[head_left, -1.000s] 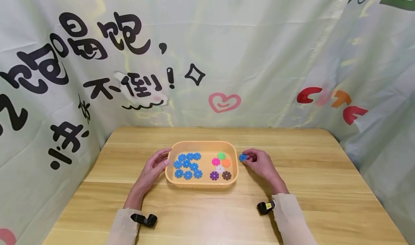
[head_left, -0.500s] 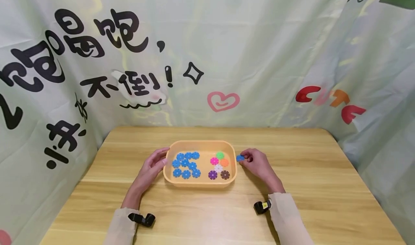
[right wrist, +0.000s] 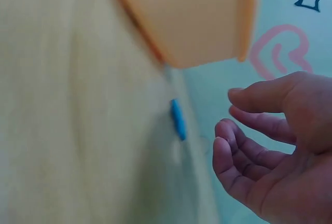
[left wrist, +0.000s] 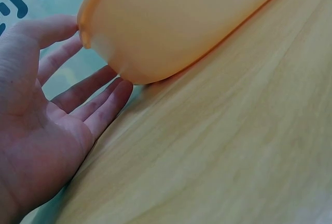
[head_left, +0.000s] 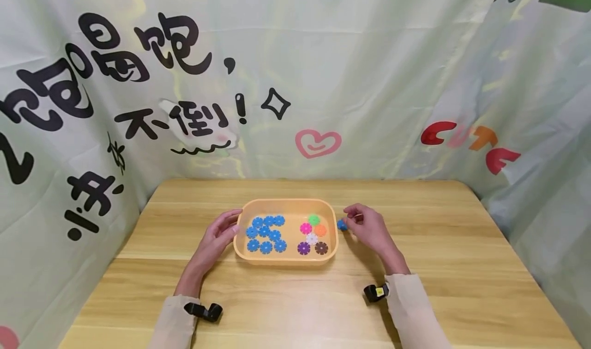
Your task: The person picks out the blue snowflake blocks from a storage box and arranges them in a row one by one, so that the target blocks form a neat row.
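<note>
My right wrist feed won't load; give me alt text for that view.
The right hand, loosely curved, holds nothing and is apart from a blue piece, seen edge-on, on the wooden table. One end of an orange tray shows above the piece in the picture, with pale printed cloth behind.

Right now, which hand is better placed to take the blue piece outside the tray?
Probably the right hand: empty and nearest the blue piece; the left hand touches the opposite end of the tray.

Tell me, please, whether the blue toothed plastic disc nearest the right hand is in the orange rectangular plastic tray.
Out: the head view shows the disc outside the tray, beside its right end.
</note>
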Demonstrator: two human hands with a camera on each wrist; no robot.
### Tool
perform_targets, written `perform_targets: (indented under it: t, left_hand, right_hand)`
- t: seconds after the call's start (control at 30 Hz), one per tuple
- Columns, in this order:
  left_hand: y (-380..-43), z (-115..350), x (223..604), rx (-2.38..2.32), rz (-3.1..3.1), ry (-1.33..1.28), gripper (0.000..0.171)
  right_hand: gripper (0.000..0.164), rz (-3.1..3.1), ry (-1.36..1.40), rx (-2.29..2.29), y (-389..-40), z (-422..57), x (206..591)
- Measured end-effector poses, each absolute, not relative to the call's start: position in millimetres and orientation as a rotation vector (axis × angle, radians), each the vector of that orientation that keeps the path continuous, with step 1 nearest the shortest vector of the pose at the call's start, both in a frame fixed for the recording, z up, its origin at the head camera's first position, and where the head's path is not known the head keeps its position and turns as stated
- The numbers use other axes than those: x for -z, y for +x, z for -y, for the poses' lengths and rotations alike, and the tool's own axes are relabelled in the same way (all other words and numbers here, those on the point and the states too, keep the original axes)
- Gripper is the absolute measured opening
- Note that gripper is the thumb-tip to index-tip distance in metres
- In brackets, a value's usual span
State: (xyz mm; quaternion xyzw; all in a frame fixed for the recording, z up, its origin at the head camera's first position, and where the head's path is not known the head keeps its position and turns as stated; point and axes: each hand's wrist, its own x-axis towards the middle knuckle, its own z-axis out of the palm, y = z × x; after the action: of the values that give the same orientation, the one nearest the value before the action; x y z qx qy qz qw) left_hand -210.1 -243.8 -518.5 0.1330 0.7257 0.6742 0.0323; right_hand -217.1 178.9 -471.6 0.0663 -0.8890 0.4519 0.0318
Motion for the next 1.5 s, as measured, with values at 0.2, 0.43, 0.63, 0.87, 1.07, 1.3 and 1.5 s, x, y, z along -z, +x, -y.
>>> perform_targets:
  t: [0.2,0.43,0.63,0.87,1.07,1.3,1.5]
  left_hand:
    - [-210,244,516,-2.088,-2.224,0.419,0.045]
    - [-210,243,517,-2.082,-2.223,0.413,0.045]
    - [-211,242,518,-2.079,-2.233,0.414,0.045]
    - [-210,243,519,-2.088,-2.218,0.424,0.045]
    - [-210,244,520,-2.092,-2.214,0.420,0.045]
    - [-208,245,520,-2.103,-2.221,0.439,0.046]
    - [-208,245,520,-2.093,-2.213,0.465,0.045]
  right_hand:
    - [0.025,2.614,0.250,-1.461,-212,-174,450]
    - [0.023,2.562,0.297,-1.569,-204,-161,432]
    - [0.026,2.493,0.317,-1.657,-200,-149,429]
    - [0.024,2.402,0.348,-1.800,-195,-132,429]
    - [0.024,2.457,0.416,-1.762,-192,-115,430]
    - [0.026,2.501,0.581,-1.805,-188,-93,439]
    - [0.026,2.550,0.579,-1.800,-187,-82,444]
